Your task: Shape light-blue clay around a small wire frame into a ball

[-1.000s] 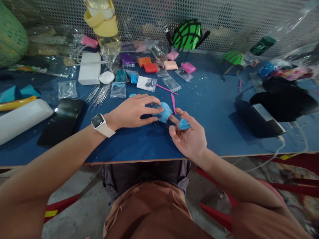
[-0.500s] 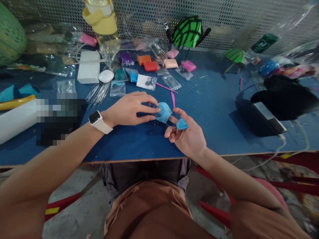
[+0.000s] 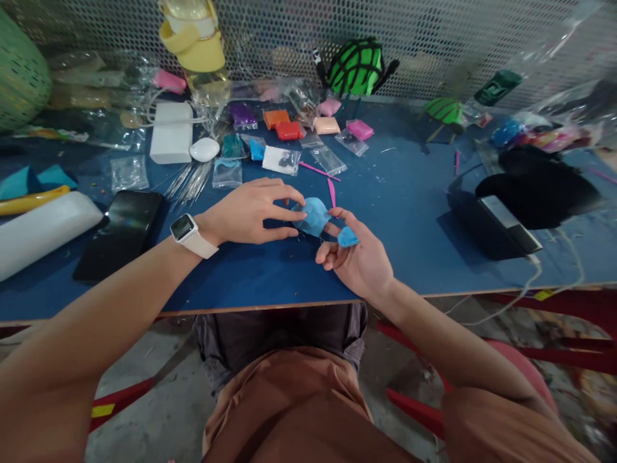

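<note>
A light blue lump of modelling clay [image 3: 315,216] lies on the table in front of me, with what looks like clear film at its left edge. My left hand [image 3: 258,211] reaches in from the left, its fingers stretched and apart, fingertips at that left edge. A smaller, brighter blue piece of clay [image 3: 348,237] rests in my right hand [image 3: 364,260], held against the palm with the fingers partly curled. My right fingertips are close to the lump's right side. Just beyond them lies a pink plastic modelling knife [image 3: 331,193].
Coloured clay packets, such as a red one [image 3: 289,131], line the back. Thin wires [image 3: 190,183] and a black phone [image 3: 123,235] lie left. A black device with a cable [image 3: 501,225] stands right. A green-and-black striped model [image 3: 355,69] is by the mesh wall [image 3: 270,38].
The view has turned slightly, so things on the right appear a little further left. Both hands and the two blue clay pieces keep nearly the same arrangement.
</note>
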Demonstrator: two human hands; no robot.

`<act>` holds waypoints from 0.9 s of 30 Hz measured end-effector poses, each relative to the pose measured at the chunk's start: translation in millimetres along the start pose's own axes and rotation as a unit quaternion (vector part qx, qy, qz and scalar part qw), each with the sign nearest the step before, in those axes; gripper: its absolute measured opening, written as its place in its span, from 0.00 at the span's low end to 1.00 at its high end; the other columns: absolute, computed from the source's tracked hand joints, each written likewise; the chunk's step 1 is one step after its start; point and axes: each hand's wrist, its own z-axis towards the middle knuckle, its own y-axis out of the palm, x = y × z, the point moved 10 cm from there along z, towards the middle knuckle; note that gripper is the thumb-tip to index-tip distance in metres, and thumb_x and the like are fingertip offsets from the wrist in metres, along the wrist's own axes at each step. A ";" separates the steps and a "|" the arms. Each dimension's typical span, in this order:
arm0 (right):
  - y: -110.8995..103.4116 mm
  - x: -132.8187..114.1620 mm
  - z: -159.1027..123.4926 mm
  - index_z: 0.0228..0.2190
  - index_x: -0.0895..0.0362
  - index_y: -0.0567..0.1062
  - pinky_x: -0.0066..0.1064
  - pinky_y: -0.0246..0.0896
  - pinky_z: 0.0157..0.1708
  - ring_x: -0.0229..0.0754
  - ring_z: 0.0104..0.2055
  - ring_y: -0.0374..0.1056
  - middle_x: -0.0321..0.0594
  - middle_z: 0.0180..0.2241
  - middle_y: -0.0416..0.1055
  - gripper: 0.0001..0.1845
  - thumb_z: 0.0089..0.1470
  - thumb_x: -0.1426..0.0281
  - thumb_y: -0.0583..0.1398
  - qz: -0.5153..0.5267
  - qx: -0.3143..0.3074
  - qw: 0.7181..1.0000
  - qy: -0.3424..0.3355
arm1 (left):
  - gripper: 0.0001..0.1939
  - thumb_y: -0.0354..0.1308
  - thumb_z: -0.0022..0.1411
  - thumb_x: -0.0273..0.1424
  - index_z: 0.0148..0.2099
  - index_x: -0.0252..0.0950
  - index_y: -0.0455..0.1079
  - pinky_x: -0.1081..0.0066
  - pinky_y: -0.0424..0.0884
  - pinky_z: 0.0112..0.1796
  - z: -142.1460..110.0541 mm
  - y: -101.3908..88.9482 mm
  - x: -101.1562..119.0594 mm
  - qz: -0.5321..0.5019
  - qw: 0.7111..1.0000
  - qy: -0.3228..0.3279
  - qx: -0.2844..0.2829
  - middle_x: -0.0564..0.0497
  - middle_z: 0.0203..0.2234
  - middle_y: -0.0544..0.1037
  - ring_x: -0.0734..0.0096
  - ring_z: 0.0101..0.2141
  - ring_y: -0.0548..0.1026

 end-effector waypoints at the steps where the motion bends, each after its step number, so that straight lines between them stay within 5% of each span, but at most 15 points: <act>1: -0.2 0.1 0.3 0.53 0.47 0.70 0.31 0.81 0.23 0.37 0.25 0.81 0.38 0.51 0.85 0.23 0.72 0.47 0.70 0.001 0.001 1.000 0.001 | 0.16 0.66 0.86 0.43 0.64 0.47 0.90 0.46 0.83 0.61 0.2 0.8 0.0 0.002 1.000 -0.002 -0.005 0.43 0.64 0.89 0.47 0.57 0.87; 15: 1.1 -0.9 -0.7 0.54 0.48 0.69 0.27 0.68 0.13 0.38 0.22 0.79 0.39 0.47 0.84 0.21 0.74 0.49 0.66 -0.004 0.031 0.999 0.007 | 0.14 0.67 0.85 0.41 0.62 0.46 0.91 0.45 0.85 0.60 1.4 -6.3 5.9 -0.010 1.000 0.007 0.009 0.41 0.65 0.88 0.47 0.58 0.88; 20: 5.3 -8.1 -14.4 0.57 0.47 0.69 0.30 0.68 0.10 0.43 0.23 0.83 0.40 0.53 0.82 0.30 0.69 0.44 0.71 -0.075 0.015 0.997 0.000 | 0.15 0.65 0.86 0.41 0.59 0.42 0.91 0.48 0.86 0.56 1.9 -10.3 9.5 0.014 0.999 0.027 0.030 0.40 0.63 0.89 0.49 0.55 0.89; 23: -10.4 -19.3 -30.7 0.56 0.47 0.71 0.30 0.65 0.09 0.40 0.21 0.82 0.42 0.58 0.81 0.31 0.66 0.43 0.73 -0.108 0.068 0.992 -0.015 | 0.15 0.64 0.86 0.43 0.58 0.44 0.91 0.51 0.86 0.54 2.1 -12.9 6.9 -0.002 0.999 0.012 0.036 0.41 0.63 0.89 0.53 0.52 0.88; 27: -37.7 -42.6 -46.0 0.48 0.48 0.72 0.22 0.51 0.08 0.35 0.17 0.71 0.26 0.32 0.70 0.28 0.63 0.47 0.77 -0.154 0.142 0.976 -0.062 | 0.17 0.64 0.86 0.43 0.65 0.42 0.87 0.50 0.86 0.58 2.3 -10.9 7.6 -0.002 0.999 0.003 0.040 0.39 0.63 0.88 0.52 0.55 0.88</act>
